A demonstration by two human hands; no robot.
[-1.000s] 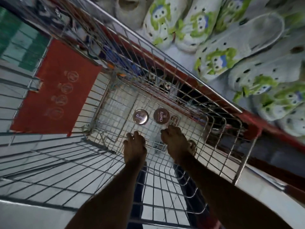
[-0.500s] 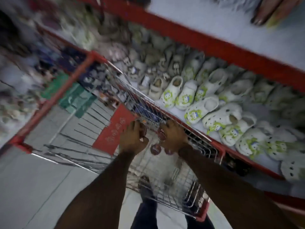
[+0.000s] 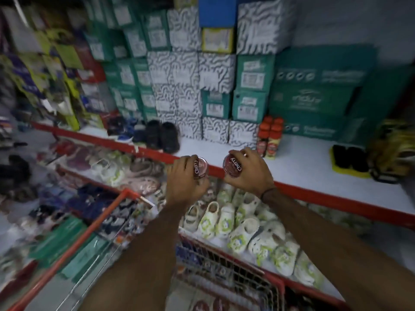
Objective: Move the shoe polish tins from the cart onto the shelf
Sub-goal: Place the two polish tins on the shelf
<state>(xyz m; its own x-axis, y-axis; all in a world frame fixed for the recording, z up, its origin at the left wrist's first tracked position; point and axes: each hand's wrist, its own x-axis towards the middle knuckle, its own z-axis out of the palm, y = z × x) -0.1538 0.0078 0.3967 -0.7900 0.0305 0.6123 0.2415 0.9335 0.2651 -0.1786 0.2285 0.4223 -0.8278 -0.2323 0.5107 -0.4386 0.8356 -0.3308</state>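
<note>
My left hand (image 3: 186,180) grips a round dark-red shoe polish tin (image 3: 199,168) with white lettering, its lid turned to the right. A second tin of the same kind (image 3: 233,166) sits in my right hand (image 3: 249,173), lid facing left. Both tins hover at the red front edge of the white shelf (image 3: 292,162), close together. Below my arms is the wire cart (image 3: 235,274) with its red frame; more dark-red round tins (image 3: 211,305) show blurred at its bottom.
Red-capped polish bottles (image 3: 269,140) stand on the shelf just right of my hands, black shoes (image 3: 161,136) to the left, stacked shoe boxes (image 3: 215,75) behind. A black brush on a yellow tray (image 3: 350,162) lies further right. White-green clogs (image 3: 247,230) fill the lower shelf.
Both hands took a tin each from the cart floor and rose to the upper shelf's edge. My view swung up from the cart to the shelves.
</note>
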